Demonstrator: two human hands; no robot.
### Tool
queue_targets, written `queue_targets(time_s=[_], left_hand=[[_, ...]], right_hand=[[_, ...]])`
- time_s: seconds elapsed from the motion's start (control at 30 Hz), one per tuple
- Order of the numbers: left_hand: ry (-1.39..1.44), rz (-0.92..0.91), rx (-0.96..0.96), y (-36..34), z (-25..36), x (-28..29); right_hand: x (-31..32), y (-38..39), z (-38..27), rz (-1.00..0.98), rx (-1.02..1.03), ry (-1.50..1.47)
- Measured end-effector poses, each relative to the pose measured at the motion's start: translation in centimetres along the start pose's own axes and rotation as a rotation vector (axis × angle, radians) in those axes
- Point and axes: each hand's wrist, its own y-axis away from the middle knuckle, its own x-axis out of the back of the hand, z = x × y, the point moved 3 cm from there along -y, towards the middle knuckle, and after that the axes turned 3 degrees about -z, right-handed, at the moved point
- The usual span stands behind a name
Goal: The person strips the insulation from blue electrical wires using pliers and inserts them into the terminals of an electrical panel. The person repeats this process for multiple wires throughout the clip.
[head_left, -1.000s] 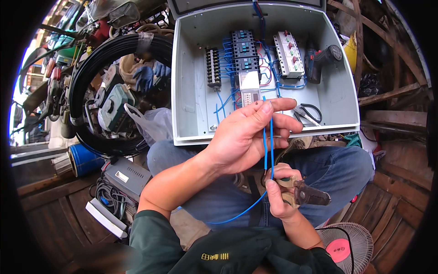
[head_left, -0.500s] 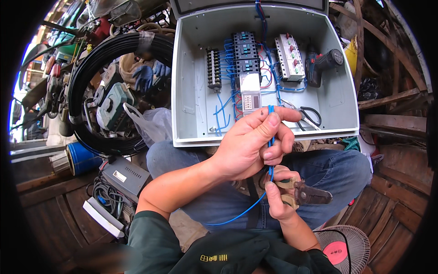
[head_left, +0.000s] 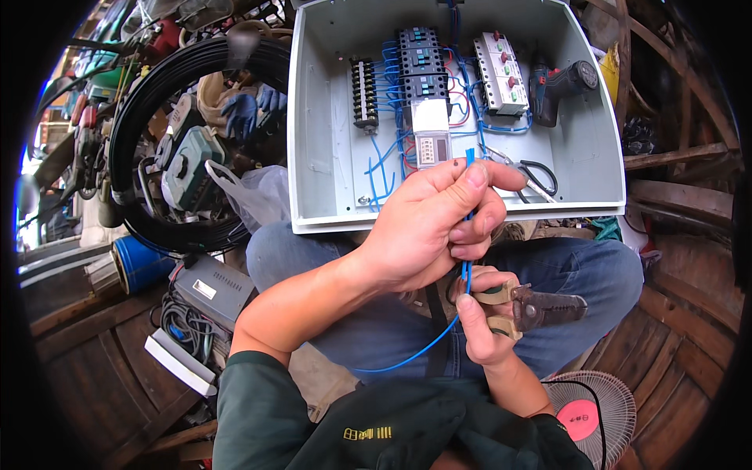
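My left hand [head_left: 435, 223] grips blue wires [head_left: 470, 154] bundled side by side and held upright at the front edge of a pale grey metal box [head_left: 329, 125]. Below it, my right hand [head_left: 486, 329] holds pliers [head_left: 552, 307] with dark jaws pointing right, while its thumb pins the wire, whose loose length curves down to the left. Inside the box are a terminal strip [head_left: 364, 92], stacked contactors [head_left: 419, 59], a small white-topped meter [head_left: 431, 149], white breakers [head_left: 500, 72], a cordless drill [head_left: 548, 90] and scissors [head_left: 536, 176].
A black hose coil [head_left: 129, 141], green machine [head_left: 194, 164], blue gloves [head_left: 239, 113] and clutter lie left, with a blue drum [head_left: 145, 262] and grey metal case [head_left: 207, 286] lower down. Wooden frames [head_left: 674, 157] stand right; a fan [head_left: 615, 419] lies at lower right.
My left fingers have curled closer round the wires, which now sit bunched together. Both hands have shifted slightly right, and the box appears higher in the view.
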Motion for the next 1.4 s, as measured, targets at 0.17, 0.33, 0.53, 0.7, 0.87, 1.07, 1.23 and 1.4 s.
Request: queue_targets(time_s=[0.17, 0.33, 0.53, 0.7, 0.87, 1.07, 1.23, 1.4], left_hand=[[0.029, -0.003, 0.001, -0.3, 0.5, 0.4], [-0.080, 0.016, 0.012, -0.7, 2.2, 1.7], [-0.081, -0.122, 0.028, -1.6, 3.1, 2.5], [-0.009, -0.172, -0.007, -2.2, 2.3, 2.9], [0.035, -0.213, -0.005, -2.5, 1.9, 3.1], [0.072, -0.252, 0.019, -2.8, 2.0, 3.2], [0.071, -0.280, 0.048, -2.9, 2.0, 3.1], [0.070, -0.280, 0.046, -2.8, 1.8, 3.0]], right_hand=[[-0.1, -0.2, -0.6, -0.030, -0.068, -0.036], [1.9, -0.2, -2.0, -0.165, -0.394, -0.294], [5.0, -0.8, -2.4, -0.521, -0.632, 0.068], [6.1, -3.7, -1.4, -0.734, -0.633, 0.251], [5.8, -7.2, -1.7, -0.901, -0.585, 0.286], [4.6, -10.1, -3.3, -0.981, -0.611, 0.558], [4.3, -11.4, -4.5, -1.034, -0.558, 0.690], [3.9, -11.5, -4.9, -1.106, -0.360, 0.723]])
